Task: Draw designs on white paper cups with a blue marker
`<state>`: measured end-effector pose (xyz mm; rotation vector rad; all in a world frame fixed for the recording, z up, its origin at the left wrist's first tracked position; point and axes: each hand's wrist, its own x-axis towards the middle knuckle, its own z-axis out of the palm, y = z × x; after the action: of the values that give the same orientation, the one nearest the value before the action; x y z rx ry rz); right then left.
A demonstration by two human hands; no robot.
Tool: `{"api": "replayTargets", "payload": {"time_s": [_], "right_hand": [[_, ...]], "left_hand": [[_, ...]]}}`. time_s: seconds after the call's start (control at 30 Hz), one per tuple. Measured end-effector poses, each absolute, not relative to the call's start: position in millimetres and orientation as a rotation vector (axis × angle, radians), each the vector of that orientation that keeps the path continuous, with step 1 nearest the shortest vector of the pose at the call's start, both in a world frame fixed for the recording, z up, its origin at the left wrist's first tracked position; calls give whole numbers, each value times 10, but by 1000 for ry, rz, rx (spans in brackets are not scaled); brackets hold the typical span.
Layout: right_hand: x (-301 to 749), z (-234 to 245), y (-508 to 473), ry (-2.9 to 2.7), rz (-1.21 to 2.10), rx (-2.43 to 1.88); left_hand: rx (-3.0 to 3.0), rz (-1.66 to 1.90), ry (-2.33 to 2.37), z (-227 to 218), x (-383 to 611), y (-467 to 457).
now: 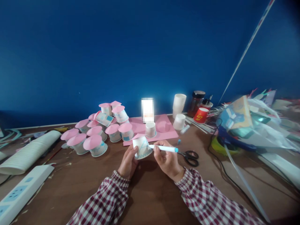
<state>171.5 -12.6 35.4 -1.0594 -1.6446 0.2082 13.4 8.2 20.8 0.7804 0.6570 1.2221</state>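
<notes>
My left hand (128, 161) grips a white paper cup (142, 147) by its left side, the cup tilted with its wide rim low. Blue lines and a zigzag band mark the cup's wall. Between the fingers of my right hand (169, 161) is a white marker pen (165, 148) with a light blue end, its tip at or very near the cup's right side. Just behind, an upturned paper cup (150, 129) stands on a pink paper sheet (167, 125). Black-handled scissors (191, 158) lie right of my right hand.
Several cups with pink cone tops (93, 142) crowd the left. A power strip (23, 190) and a long cup stack (30, 151) lie further left. Back right are a cup stack (179, 104), a red cup (201, 115) and a dark jar (196, 103). Plastic bags (257, 125) and a cable (225, 170) lie right.
</notes>
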Motion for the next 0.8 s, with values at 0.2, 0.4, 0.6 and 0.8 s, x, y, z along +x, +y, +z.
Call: {"api": "replayTargets", "payload": {"time_s": [0.2, 0.4, 0.6, 0.8], "right_hand": [[1711, 361, -126, -1636, 182, -1047], [1711, 370, -127, -1639, 163, -1047], [1714, 362, -131, -1658, 182, -1057], [1707, 328, -131, -1642, 237, -1056]], "left_hand": [[771, 1229, 671, 229, 146, 78], [770, 1230, 672, 229, 141, 66], [773, 1233, 676, 222, 144, 75], [777, 1210, 651, 199, 133, 80]]}}
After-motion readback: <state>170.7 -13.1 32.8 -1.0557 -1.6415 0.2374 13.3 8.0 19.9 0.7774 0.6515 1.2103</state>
